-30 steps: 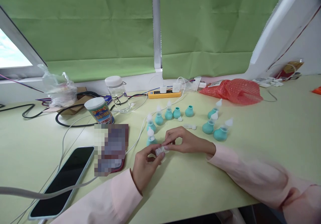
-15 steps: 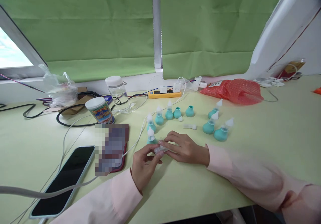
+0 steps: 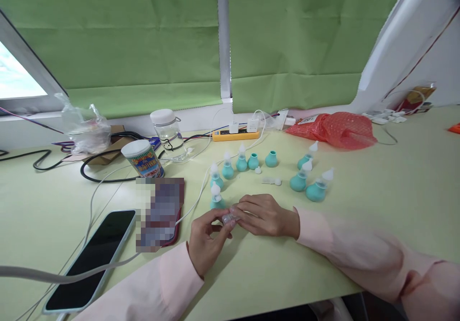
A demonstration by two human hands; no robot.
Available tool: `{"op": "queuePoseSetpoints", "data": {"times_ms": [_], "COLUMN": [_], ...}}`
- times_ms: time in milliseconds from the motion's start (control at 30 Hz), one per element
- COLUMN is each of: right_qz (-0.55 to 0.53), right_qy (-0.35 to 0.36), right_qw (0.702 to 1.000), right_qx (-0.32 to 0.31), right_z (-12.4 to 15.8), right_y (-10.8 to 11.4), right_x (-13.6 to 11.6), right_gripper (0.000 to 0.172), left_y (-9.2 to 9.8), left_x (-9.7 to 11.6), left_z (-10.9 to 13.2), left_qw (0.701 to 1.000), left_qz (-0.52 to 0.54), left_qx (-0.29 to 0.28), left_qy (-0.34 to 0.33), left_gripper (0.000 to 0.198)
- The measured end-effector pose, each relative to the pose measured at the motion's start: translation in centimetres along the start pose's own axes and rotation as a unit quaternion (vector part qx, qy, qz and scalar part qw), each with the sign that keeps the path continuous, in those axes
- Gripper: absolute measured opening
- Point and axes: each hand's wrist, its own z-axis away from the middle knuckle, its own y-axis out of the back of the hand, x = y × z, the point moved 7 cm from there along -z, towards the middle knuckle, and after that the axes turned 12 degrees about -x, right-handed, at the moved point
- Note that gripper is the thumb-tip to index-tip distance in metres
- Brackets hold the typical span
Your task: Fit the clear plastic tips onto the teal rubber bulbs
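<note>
Between my two hands is a small clear plastic piece (image 3: 227, 219), partly covered by fingers. My left hand (image 3: 208, 237) pinches it between thumb and forefinger. The fingers of my right hand (image 3: 264, 214) close over its right end. Just behind stands a teal bulb with a clear nozzle and white tip (image 3: 217, 201), one of several in a curved row. Two teal bulbs without nozzles, one of them an open-necked bulb (image 3: 271, 159), stand at the back. To the right are three bulbs with nozzles, such as the nearest bulb (image 3: 316, 191). A loose clear nozzle (image 3: 272, 181) lies between the groups.
At left lie a black-screened phone (image 3: 91, 258) and a red-cased phone (image 3: 176, 230), with white cables across them. A snack canister (image 3: 145, 160) and a clear jar (image 3: 168, 136) stand behind. An orange power strip (image 3: 235, 135) and red bubble wrap (image 3: 341, 129) lie along the wall.
My right hand's fingers have shifted slightly and bunched closer over the clear piece, which shows at a slightly different angle. The bulbs on the table stay where they were.
</note>
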Motion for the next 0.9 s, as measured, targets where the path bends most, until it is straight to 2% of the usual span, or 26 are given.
{"op": "queuePoseSetpoints", "data": {"times_ms": [100, 233, 400, 567, 733, 833, 900], "right_qz": [-0.012, -0.102, -0.152, -0.179, -0.175, -0.165, -0.160], "right_qy": [-0.022, -0.101, -0.075, -0.087, -0.098, -0.071, -0.053], "right_qw": [1.000, 0.990, 0.985, 0.980, 0.980, 0.984, 0.986], "right_qx": [-0.004, -0.002, 0.012, -0.001, -0.005, -0.012, -0.008], "right_z": [0.0, 0.2, 0.0, -0.2, -0.1, -0.2, -0.3], "right_y": [-0.3, -0.9, -0.6, -0.4, -0.9, -0.6, 0.3], "right_x": [0.2, 1.4, 1.3, 1.5, 1.6, 1.4, 1.7], "right_gripper": [0.017, 0.022, 0.014, 0.010, 0.017, 0.019, 0.031], "left_y": [0.1, 0.3, 0.3, 0.2, 0.1, -0.1, 0.0], "left_x": [-0.1, -0.1, -0.1, 0.0, 0.0, -0.1, -0.2], "left_z": [-0.1, -0.4, -0.3, -0.3, -0.2, -0.1, 0.0], "left_qw": [1.000, 1.000, 1.000, 1.000, 1.000, 1.000, 1.000], "left_qz": [0.013, 0.021, 0.018, 0.011, 0.001, -0.004, -0.006], "left_qx": [0.003, 0.002, 0.005, 0.002, -0.009, -0.018, -0.014], "left_qy": [0.013, 0.012, 0.003, 0.003, -0.009, -0.008, -0.010], "left_gripper": [0.018, 0.019, 0.019, 0.018, 0.017, 0.018, 0.025]}}
